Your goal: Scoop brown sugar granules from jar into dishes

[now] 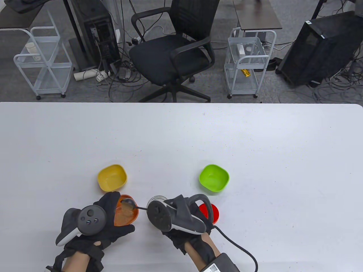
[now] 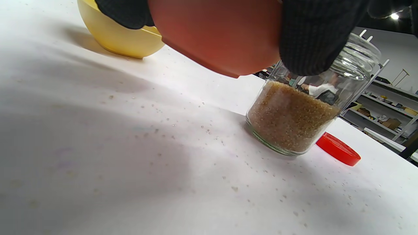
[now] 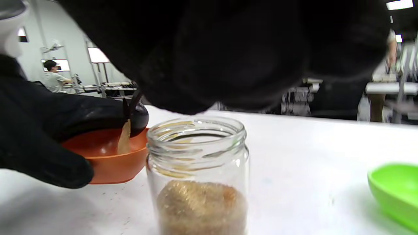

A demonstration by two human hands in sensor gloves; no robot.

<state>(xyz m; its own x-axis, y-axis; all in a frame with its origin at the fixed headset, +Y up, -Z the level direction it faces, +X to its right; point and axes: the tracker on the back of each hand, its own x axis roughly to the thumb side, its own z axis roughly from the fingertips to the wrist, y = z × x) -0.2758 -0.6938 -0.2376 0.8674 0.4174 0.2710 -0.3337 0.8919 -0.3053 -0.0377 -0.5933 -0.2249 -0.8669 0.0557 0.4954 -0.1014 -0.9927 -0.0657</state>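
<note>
The right hand (image 1: pixel 181 218), in its black sensor glove, sits nearest the table camera. Its fingers are hidden under the tracker, so I cannot tell how they lie, though the thin handle of a dark long-handled spoon (image 1: pixel 129 203) runs out from beneath it. The spoon's bowl is tipped over the round orange plastic dish (image 1: pixel 126 215), and a stream of brown sugar granules (image 3: pixel 124 141) falls from it into the dish.

The left hand (image 1: pixel 93 223) has its fingers (image 2: pixel 313 42) and thumb clamped on the dish's rim and holds it tilted off the white table (image 1: pixel 255 141), just beside the clear glass jar (image 3: pixel 197 173), which stands about half full of sugar.

Outward lie the red screw lid (image 1: pixel 211 212), a yellow dish (image 1: pixel 112 177) and a green dish (image 1: pixel 214 178).

The risks, as I judge them:
- the tilted dish could spill over its low edge;
- the spoon could miss the rim and scatter grains, some of which already dot the table;
- the hidden right fingers could knock the jar.
</note>
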